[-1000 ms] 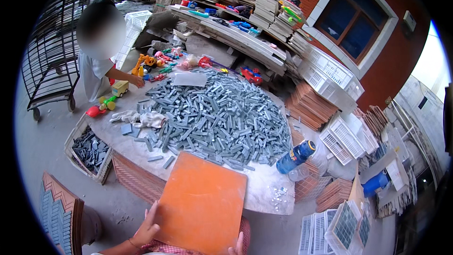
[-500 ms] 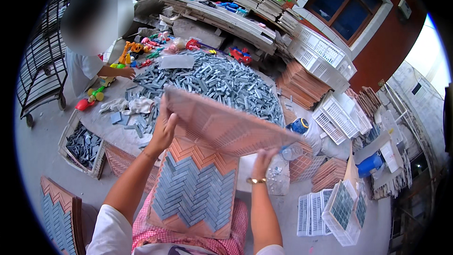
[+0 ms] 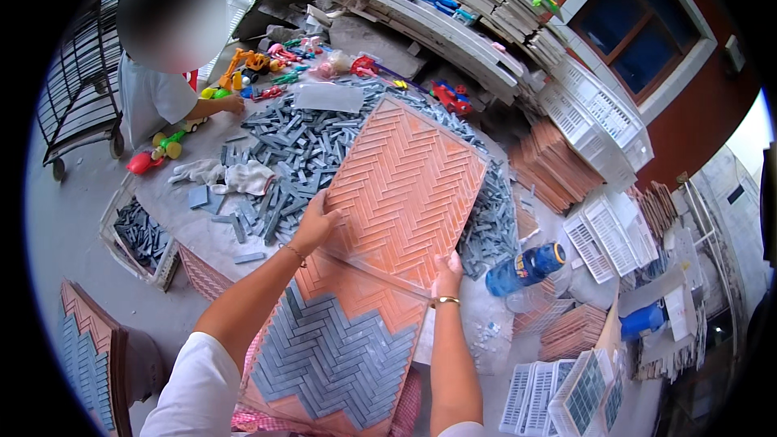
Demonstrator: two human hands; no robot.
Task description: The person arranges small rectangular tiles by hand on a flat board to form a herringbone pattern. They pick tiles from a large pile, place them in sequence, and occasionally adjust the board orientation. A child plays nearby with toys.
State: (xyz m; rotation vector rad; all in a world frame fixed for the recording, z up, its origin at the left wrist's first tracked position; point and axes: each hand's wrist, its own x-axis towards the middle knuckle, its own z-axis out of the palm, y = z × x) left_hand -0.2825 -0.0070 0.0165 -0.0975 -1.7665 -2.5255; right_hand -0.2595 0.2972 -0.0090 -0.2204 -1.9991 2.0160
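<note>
A grooved orange panel (image 3: 413, 186) at centre is gripped along its left edge by the left hand (image 3: 316, 226) and near its lower right corner by the right hand (image 3: 447, 276), fingers partly hidden. Grey floor (image 3: 77, 231) extends at left, beside a white crate (image 3: 169, 268) of dark strips. The panel covers part of a grey strip pile (image 3: 303, 142); its contact with the tiled panel (image 3: 336, 352), lower centre, is unclear.

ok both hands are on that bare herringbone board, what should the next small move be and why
Probably ease the bare herringbone board forward over the loose grey strips: the left hand and right hand grip opposite sides, and in this view its near edge overlaps the lower herringbone board, whose inlaid grey strips could get knocked.
</note>
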